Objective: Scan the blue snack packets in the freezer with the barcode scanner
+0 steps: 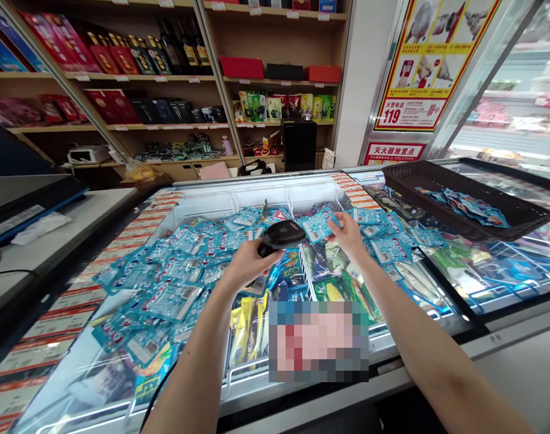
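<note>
My left hand [252, 262] is wrapped round the grip of a black barcode scanner [281, 234], whose head points to the right. Between the thumb and fingers of my right hand [347, 234] is a small blue packet [317, 226], its printed barcode side turned up, just beyond the scanner head. Many like blue packets [170, 300] lie spread over the glass top of a freezer, mostly left of the scanner. A smaller group of blue packets [390, 248] lies to the right of my right hand.
A dark woven basket [496, 232] with several blue packets stands on the freezer at the right. Frozen goods show through the glass [245, 328]. Price labels [53, 316] line the left edge. A counter [76, 226] is at far left; shelves [166, 78] stand behind.
</note>
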`<action>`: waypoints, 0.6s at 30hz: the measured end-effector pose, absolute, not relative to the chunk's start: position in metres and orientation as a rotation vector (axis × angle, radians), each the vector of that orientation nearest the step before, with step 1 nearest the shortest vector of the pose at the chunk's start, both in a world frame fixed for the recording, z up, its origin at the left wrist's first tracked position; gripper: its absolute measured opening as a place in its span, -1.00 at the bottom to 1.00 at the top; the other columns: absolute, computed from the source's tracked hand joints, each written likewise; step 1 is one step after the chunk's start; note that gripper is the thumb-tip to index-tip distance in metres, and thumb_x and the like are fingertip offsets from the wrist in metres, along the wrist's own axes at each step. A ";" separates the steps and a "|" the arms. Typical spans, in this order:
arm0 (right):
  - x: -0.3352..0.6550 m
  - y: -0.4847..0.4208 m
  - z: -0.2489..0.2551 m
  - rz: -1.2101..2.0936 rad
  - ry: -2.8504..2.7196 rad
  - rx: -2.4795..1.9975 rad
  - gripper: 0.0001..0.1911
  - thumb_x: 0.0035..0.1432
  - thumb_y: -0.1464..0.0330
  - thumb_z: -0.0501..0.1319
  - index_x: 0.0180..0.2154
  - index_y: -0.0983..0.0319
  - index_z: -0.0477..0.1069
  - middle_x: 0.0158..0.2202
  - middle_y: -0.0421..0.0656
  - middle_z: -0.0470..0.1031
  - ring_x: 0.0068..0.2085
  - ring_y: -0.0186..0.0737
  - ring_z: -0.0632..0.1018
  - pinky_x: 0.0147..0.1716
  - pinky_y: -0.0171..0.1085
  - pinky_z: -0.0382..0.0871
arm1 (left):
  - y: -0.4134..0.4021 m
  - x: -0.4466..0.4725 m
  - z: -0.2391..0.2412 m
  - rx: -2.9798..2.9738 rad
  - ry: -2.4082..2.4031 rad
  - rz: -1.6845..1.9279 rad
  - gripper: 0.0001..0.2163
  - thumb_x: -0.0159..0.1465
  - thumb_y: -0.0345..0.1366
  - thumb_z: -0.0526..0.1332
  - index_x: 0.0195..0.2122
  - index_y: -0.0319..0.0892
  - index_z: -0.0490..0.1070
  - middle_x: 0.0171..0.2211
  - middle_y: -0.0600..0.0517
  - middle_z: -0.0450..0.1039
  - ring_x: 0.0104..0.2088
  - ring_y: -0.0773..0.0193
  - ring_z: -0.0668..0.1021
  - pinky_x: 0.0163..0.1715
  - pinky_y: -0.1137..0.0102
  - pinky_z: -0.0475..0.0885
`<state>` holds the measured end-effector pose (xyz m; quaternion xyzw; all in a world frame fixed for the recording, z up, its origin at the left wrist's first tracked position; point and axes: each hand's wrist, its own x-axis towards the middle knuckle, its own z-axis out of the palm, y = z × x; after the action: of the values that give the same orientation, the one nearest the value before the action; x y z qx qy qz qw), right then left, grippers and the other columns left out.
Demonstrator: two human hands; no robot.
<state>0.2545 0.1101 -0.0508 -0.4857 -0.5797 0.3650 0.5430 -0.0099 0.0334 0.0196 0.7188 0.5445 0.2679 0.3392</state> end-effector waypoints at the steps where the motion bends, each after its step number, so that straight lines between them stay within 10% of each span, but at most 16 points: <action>1: 0.255 0.110 -0.051 0.861 -1.366 -1.140 -0.60 0.06 0.08 0.14 -0.12 0.15 0.21 -0.34 -0.17 0.50 -0.56 -0.17 0.54 -0.61 -0.18 0.46 | 0.033 -0.010 0.020 1.882 1.411 0.688 -0.69 0.13 -0.01 0.16 -0.44 -0.20 0.32 -0.68 0.07 0.39 -0.65 0.28 0.47 -0.59 0.44 0.31; 18: 0.257 0.092 -0.029 0.819 -1.275 -1.203 -0.56 0.07 0.05 0.12 -0.10 0.17 0.20 -0.24 -0.10 0.49 -0.52 -0.14 0.55 -0.55 -0.13 0.49 | 0.029 -0.003 0.025 1.814 1.380 0.653 -0.72 0.12 -0.06 0.20 -0.40 -0.22 0.35 -0.68 0.09 0.35 -0.65 0.31 0.44 -0.64 0.46 0.28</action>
<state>0.2573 0.0925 -0.0285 -0.5119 -0.5427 0.3485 0.5675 -0.0026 0.0290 0.0255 0.7091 0.5394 0.2551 0.3757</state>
